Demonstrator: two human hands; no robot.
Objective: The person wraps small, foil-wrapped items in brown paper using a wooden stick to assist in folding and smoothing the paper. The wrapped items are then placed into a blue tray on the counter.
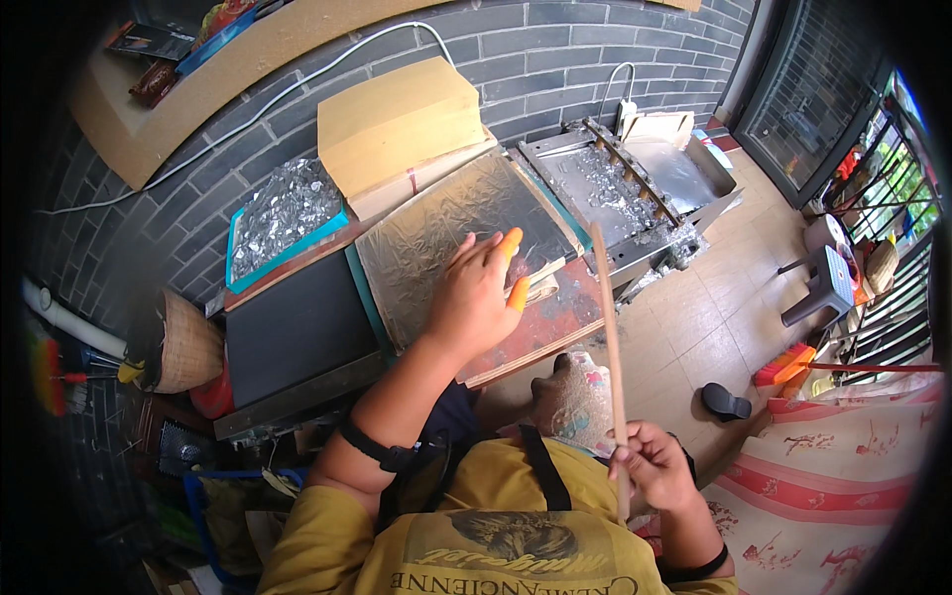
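Observation:
My left hand (476, 301) is over the lower right part of a wrinkled, dark sheet-covered stack (439, 230), fingers apart and holding nothing. Its thumb and index finger wear orange-yellow finger cots. Whether the palm touches the sheet I cannot tell. Near my lap, my right hand (647, 465) grips the lower part of a long thin wooden stick (610, 327), which points up and away from me. The stack lies on a worn reddish board (554, 316). Left of it is a flat black panel (297, 327).
A blue tray (290, 253) of silvery foil scraps and a thick block of yellowish paper (401, 111) stand by the brick wall. A metal frame (595, 186) with foil bits is at the right. A woven basket (186, 342) stands left; a stool (822, 286) and slipper (725, 401) are right.

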